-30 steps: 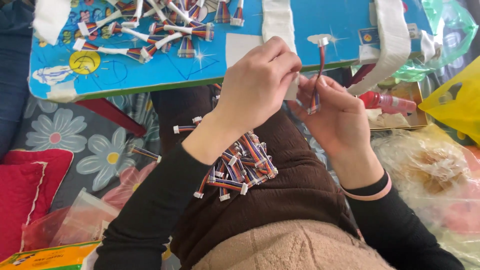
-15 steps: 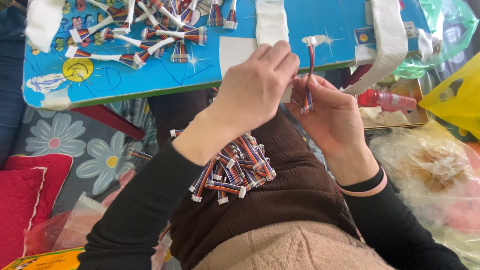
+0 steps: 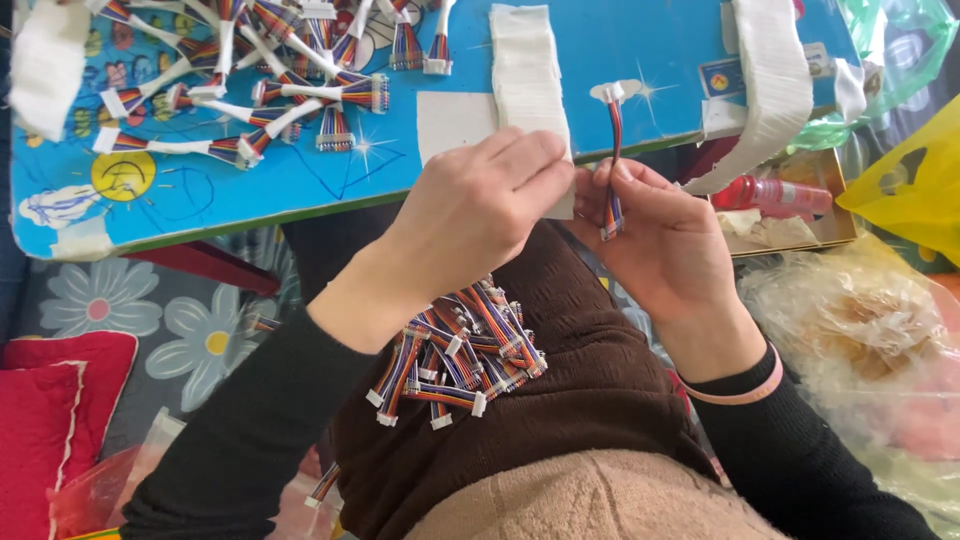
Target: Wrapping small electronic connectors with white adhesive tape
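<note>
My right hand [image 3: 665, 245] pinches a short multicoloured ribbon cable [image 3: 613, 160] upright, its white connector at the top. My left hand [image 3: 480, 215] reaches across from the left, fingertips closed on a white strip [image 3: 562, 195] right beside that cable. Several more coloured cables with white connectors [image 3: 455, 350] lie piled on my brown lap below the hands. Finished cables wrapped in white [image 3: 250, 95] are spread over the blue table [image 3: 300, 190] at the upper left.
Two white tape strips [image 3: 525, 65] [image 3: 775, 80] hang over the table's edge. A red bottle [image 3: 770, 195] lies in a box on the right, beside a yellow bag [image 3: 905, 190] and clear plastic bags [image 3: 850, 330]. Red cushions [image 3: 50, 400] sit at lower left.
The view has shifted slightly. My hands stay together at the cable; the left fingers have moved a little lower along the white strip beside it.
</note>
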